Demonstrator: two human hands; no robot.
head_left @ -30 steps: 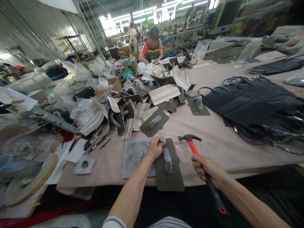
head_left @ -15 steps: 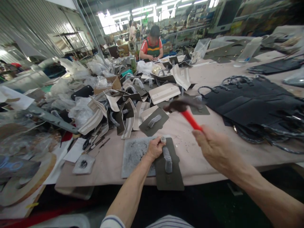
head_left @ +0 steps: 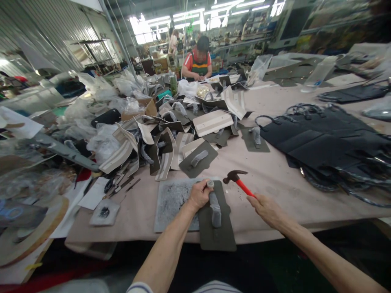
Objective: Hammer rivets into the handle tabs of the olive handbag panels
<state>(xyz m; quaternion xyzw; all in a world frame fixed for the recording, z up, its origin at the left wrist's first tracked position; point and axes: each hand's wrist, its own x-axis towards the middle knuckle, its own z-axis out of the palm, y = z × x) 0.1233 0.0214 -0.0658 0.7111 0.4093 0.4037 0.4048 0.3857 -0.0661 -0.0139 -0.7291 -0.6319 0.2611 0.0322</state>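
My left hand (head_left: 199, 194) is closed around a short metal punch (head_left: 210, 184) that stands upright at the far end of a dark olive panel (head_left: 224, 228). A grey plastic-wrapped handle (head_left: 215, 211) runs along this panel, just on my side of the punch. Under the panel's left side lies a grey, worn slab (head_left: 171, 203). In my right hand (head_left: 269, 209) is a claw hammer (head_left: 241, 181) with a red handle and dark head. The head hovers to the right of the punch, apart from it. What the punch's lower tip touches is hidden.
Several olive and cream panels (head_left: 213, 122) with wrapped handles pile up beyond the slab. Black bags (head_left: 330, 142) lie at the right. Scissors (head_left: 109, 185), thin tools and a small plastic tray (head_left: 104, 212) are at the left. A co-worker (head_left: 197, 63) sits across the table.
The hammer has come down from above the table and is now lower and sharper in view. My left hand and the punch stay in place on the panel.
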